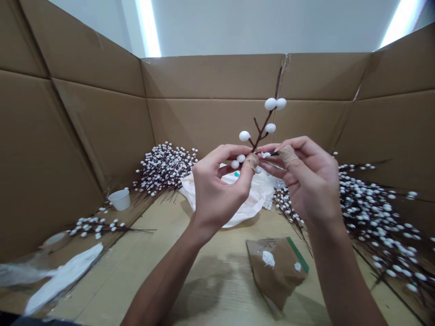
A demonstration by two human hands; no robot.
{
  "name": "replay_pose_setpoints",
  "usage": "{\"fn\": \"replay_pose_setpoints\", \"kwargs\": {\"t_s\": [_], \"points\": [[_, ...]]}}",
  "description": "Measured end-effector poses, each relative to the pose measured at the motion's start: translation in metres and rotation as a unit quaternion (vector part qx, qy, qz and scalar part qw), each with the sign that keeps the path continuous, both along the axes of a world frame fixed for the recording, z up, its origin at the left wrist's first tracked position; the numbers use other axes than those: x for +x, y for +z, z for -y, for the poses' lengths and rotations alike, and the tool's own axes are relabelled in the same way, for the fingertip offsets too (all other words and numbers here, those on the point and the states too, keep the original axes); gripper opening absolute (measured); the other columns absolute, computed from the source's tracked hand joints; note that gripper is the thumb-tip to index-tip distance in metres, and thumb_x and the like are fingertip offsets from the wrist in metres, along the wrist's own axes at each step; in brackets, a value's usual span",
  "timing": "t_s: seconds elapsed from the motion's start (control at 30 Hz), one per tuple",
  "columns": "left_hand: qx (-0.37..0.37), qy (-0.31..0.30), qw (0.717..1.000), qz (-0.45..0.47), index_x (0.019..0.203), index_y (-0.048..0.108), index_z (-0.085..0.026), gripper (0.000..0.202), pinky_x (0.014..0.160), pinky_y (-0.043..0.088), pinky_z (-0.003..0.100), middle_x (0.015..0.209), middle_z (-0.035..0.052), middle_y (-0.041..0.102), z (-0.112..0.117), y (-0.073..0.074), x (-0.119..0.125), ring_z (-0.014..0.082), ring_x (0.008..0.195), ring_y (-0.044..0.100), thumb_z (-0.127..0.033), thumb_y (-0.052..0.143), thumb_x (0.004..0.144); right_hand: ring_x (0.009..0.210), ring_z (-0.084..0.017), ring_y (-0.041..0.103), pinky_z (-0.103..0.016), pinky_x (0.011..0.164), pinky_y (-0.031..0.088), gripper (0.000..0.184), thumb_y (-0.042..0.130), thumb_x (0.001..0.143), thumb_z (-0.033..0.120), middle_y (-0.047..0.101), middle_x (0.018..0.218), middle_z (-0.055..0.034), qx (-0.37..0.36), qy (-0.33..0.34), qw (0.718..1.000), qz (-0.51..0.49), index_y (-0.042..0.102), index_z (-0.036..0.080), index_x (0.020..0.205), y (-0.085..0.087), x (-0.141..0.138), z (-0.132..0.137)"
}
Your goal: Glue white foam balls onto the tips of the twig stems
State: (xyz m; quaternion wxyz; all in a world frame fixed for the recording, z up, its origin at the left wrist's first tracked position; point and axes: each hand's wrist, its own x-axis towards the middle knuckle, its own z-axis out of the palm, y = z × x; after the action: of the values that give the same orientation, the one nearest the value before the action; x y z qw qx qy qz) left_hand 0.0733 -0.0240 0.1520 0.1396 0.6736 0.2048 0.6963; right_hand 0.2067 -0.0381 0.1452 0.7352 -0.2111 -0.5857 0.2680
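Observation:
My left hand [217,192] pinches the lower stem of a brown twig [261,131] between thumb and fingers. The twig rises upright and carries several white foam berries. My right hand [307,181] grips a thin black stick [273,153] whose tip, coated in white paste, sits close to the twig's base. Beige fabric tape [288,156] wraps my right thumb, and a similar wrap [252,160] covers my left thumb. The tips of the two hands nearly meet, and the exact contact point is partly hidden by my fingers.
Large bunches of white-berried branches [377,222] lie at right, with another bunch [165,167] at the back. A crumpled white plastic sheet [238,199] sits behind my hands. Brown paper [275,271] with white paste dabs, a white cup [119,199] and cardboard walls [210,81] surround the area.

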Motion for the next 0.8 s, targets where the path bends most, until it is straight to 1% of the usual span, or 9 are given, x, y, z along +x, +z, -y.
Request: {"fn": "replay_pose_setpoints", "kwargs": {"t_s": [0.13, 0.37, 0.57, 0.7, 0.8], "points": [[-0.003, 0.0, 1.0, 0.0, 0.081, 0.069, -0.016, 0.005, 0.062, 0.058, 0.019, 0.083, 0.0039, 0.072, 0.0003, 0.0, -0.0007, 0.0136, 0.075, 0.068, -0.016, 0.068, 0.076, 0.088, -0.015, 0.07, -0.032, 0.084, 0.059, 0.007, 0.059, 0.088, 0.023, 0.07, 0.092, -0.0021, -0.002, 0.008, 1.0, 0.002, 0.059, 0.02, 0.082, 0.0007, 0.0, 0.0015], [-0.008, 0.005, 1.0, -0.005, 0.081, 0.069, -0.017, 0.005, 0.063, 0.058, 0.021, 0.084, 0.004, 0.072, 0.0001, -0.0007, -0.0011, 0.0138, 0.075, 0.068, -0.017, 0.068, 0.076, 0.093, -0.018, 0.068, -0.04, 0.094, 0.054, 0.01, 0.057, 0.088, 0.02, 0.07, 0.094, -0.0039, -0.005, 0.033, 0.999, -0.005, 0.062, 0.019, 0.08, 0.0024, 0.0031, 0.0003], [-0.002, 0.011, 1.0, -0.013, 0.082, 0.07, -0.018, 0.006, 0.062, 0.058, 0.023, 0.083, 0.0043, 0.072, -0.0005, -0.0014, -0.0014, 0.0148, 0.074, 0.067, -0.017, 0.068, 0.076, 0.094, -0.017, 0.068, -0.04, 0.095, 0.053, 0.011, 0.058, 0.088, 0.025, 0.07, 0.095, -0.003, -0.031, 0.03, 0.999, 0.002, 0.061, 0.02, 0.079, 0.0023, 0.0047, -0.0012], [0.01, 0.019, 1.0, -0.019, 0.082, 0.07, -0.018, 0.007, 0.062, 0.058, 0.022, 0.082, 0.0039, 0.071, -0.0003, -0.0022, -0.0007, 0.0142, 0.072, 0.066, -0.017, 0.068, 0.075, 0.091, -0.016, 0.068, -0.038, 0.092, 0.054, 0.012, 0.059, 0.087, 0.027, 0.07, 0.093, -0.0028, -0.042, 0.027, 0.999, -0.002, 0.059, 0.02, 0.077, 0.0025, 0.0035, -0.0011], [0.021, 0.027, 0.999, -0.023, 0.082, 0.069, -0.018, 0.007, 0.061, 0.057, 0.022, 0.081, 0.0038, 0.071, 0.0001, -0.0027, -0.0002, 0.0141, 0.072, 0.066, -0.017, 0.067, 0.075, 0.089, -0.015, 0.068, -0.037, 0.09, 0.055, 0.013, 0.06, 0.087, 0.026, 0.07, 0.091, -0.0031, -0.048, 0.035, 0.998, -0.016, 0.06, 0.02, 0.075, 0.0029, 0.0032, -0.0016]]}}
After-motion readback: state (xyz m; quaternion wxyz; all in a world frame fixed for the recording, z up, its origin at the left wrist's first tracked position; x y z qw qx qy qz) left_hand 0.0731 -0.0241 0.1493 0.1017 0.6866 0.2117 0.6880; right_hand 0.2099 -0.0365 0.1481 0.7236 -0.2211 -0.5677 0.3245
